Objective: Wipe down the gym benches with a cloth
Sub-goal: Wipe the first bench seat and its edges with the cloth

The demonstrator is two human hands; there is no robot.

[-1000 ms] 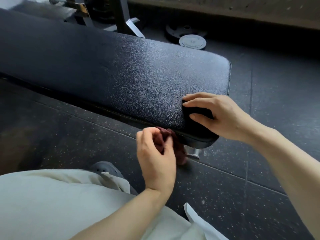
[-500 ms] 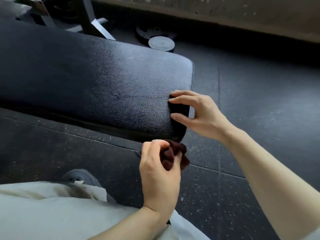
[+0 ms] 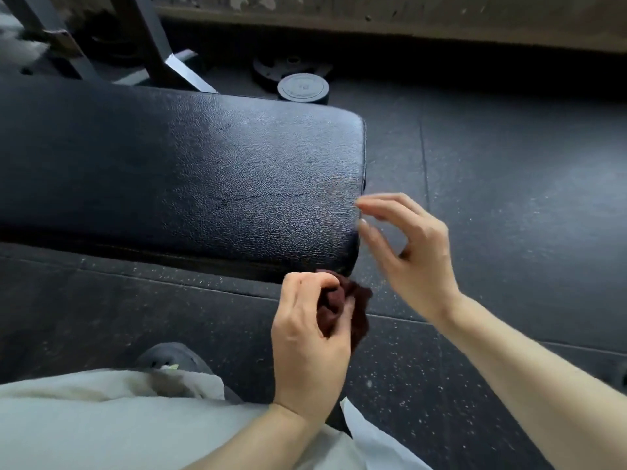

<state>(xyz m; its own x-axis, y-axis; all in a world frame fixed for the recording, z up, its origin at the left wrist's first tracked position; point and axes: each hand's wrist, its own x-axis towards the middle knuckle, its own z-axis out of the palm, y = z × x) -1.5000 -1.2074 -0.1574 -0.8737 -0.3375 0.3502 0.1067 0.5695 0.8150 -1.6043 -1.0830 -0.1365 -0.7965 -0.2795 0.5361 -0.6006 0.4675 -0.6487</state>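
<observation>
A black padded gym bench (image 3: pixel 210 171) runs from the left edge to the middle of the view, its rounded end pointing right. My left hand (image 3: pixel 312 337) grips a bunched dark red cloth (image 3: pixel 342 307) just below the bench's near corner. My right hand (image 3: pixel 410 252) hovers beside the bench end, fingers loosely spread and curved, holding nothing. Its fingertips are level with the pad's edge, and whether they touch it cannot be told.
Speckled black rubber floor (image 3: pixel 509 198) surrounds the bench. A round weight plate (image 3: pixel 303 88) lies on the floor behind it, next to metal frame legs (image 3: pixel 152 45). My pale trouser leg (image 3: pixel 101 422) and a grey shoe (image 3: pixel 169 359) fill the lower left.
My right hand has let go of the bench end and drawn back to the right. The left hand with the cloth has dropped slightly below the pad's corner.
</observation>
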